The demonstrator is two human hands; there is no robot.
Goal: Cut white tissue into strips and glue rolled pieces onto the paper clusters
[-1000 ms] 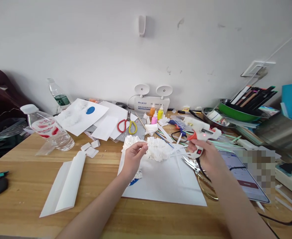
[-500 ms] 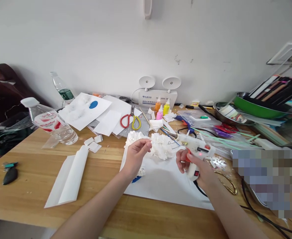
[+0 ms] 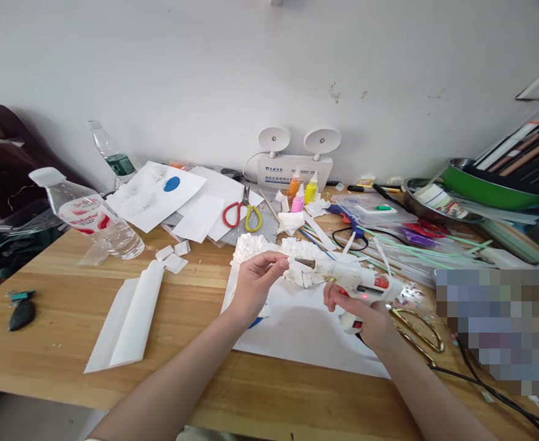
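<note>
The head view shows a white glue gun (image 3: pixel 354 278) in the right hand (image 3: pixel 359 309), whose fingers are wrapped around its handle near the orange trigger. Its nozzle points toward the left hand (image 3: pixel 260 278), ending just beside the fingertips. There thumb and forefinger are pinched together, with a white scrap (image 3: pixel 290 261) at their tips, too small to make out well. Behind and beside that pinch lie ruffled white clumps (image 3: pixel 248 247) on a white sheet (image 3: pixel 313 331), which spreads beneath both hands on the wooden table (image 3: pixel 269 401). Gold-handled scissors (image 3: pixel 428 335) lie just right of the right hand. Left of the pinching hand is a folded white paper (image 3: pixel 134 324), with a water bottle (image 3: pixel 90 217) farther out. Beyond the grip stand pink (image 3: pixel 297 202), orange (image 3: pixel 294 185) and yellow bottles (image 3: pixel 311 192), near scissors with red and yellow handles (image 3: pixel 253 225) and a twin-lamp unit (image 3: pixel 276 170) by the wall.
</note>
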